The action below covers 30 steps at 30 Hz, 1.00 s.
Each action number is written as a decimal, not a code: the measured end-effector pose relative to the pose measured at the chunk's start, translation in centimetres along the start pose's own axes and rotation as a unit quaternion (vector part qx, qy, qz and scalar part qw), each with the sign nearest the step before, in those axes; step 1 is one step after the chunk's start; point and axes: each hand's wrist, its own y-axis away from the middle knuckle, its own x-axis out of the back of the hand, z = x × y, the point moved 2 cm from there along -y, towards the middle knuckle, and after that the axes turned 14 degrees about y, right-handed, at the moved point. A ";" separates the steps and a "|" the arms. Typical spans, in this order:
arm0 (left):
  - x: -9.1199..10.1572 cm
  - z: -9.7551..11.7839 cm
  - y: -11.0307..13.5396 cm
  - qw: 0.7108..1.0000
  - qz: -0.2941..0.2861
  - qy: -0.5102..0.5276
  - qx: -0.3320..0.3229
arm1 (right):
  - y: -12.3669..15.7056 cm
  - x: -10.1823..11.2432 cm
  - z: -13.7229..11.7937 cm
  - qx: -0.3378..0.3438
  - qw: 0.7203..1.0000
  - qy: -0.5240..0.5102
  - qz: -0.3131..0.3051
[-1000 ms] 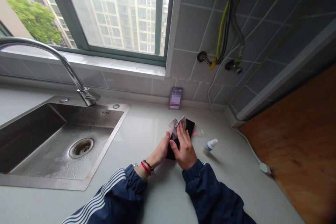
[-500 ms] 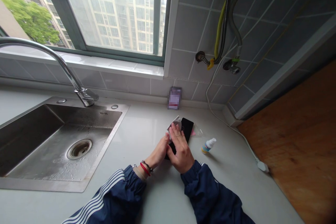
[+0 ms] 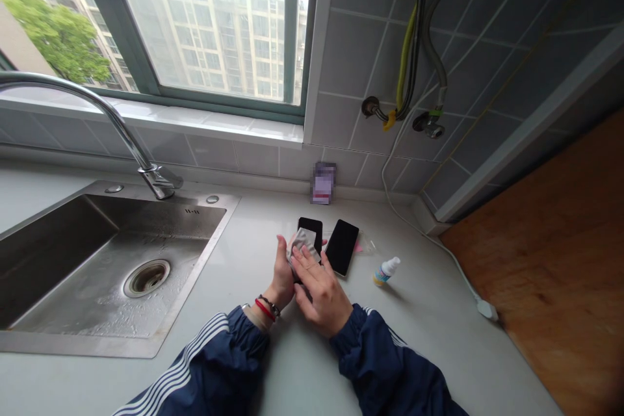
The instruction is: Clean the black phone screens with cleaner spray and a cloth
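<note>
My left hand supports a black-faced phone from below and along its left side, with the thumb sticking up. A light grey cloth lies over the phone's face. My right hand presses the cloth down with its fingertips; the lower part of the phone is hidden behind that hand. Just right of the hands, a second black-screened phone lies on the counter, apart from the held one. A small spray bottle with a white cap stands to the right.
A clear plastic wrapper with something pink lies behind the second phone. A blurred purple packet leans on the wall. To the left are a steel sink and a faucet. A white cable runs along the right.
Both hands have shifted left with the held phone and cloth. The phone's black face now shows, and the second phone on the counter is uncovered.
</note>
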 end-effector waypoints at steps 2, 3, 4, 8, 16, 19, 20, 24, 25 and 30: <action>-0.4 0.6 0.1 1.000 -0.021 -0.008 -0.006 | -0.1 0.2 -0.3 0.005 1.000 -0.001 -0.004; -0.5 0.9 0.1 1.000 -0.026 -0.013 -0.009 | -0.1 0.3 -0.5 0.008 1.000 -0.002 -0.004; -0.6 1.2 0.1 0.999 -0.026 -0.018 -0.012 | -0.2 0.4 -0.6 0.010 1.000 -0.004 -0.004; -0.4 2.2 0.0 1.000 -0.021 -0.018 -0.013 | -0.3 0.7 -1.0 0.019 1.000 -0.008 -0.003; 0.0 3.4 -0.5 1.000 -0.013 0.013 0.003 | -0.1 0.7 -1.0 0.012 1.000 0.005 0.015; -0.2 3.5 -0.5 1.000 -0.013 0.015 0.001 | -0.1 0.7 -0.6 -0.007 0.999 0.014 0.041; -0.3 3.5 -0.5 1.000 -0.012 0.015 0.002 | -0.1 0.7 -0.6 -0.012 0.999 0.016 0.047; -0.3 3.3 -0.5 1.000 -0.007 0.011 0.007 | 0.0 0.5 -0.6 -0.027 0.998 0.022 0.045; -0.3 3.2 -0.4 1.000 -0.006 0.009 0.006 | 0.0 0.5 -0.6 -0.028 0.999 0.024 0.036; 0.2 3.1 -0.4 1.000 -0.005 0.003 0.005 | 0.1 0.2 -1.1 -0.004 0.999 0.028 -0.024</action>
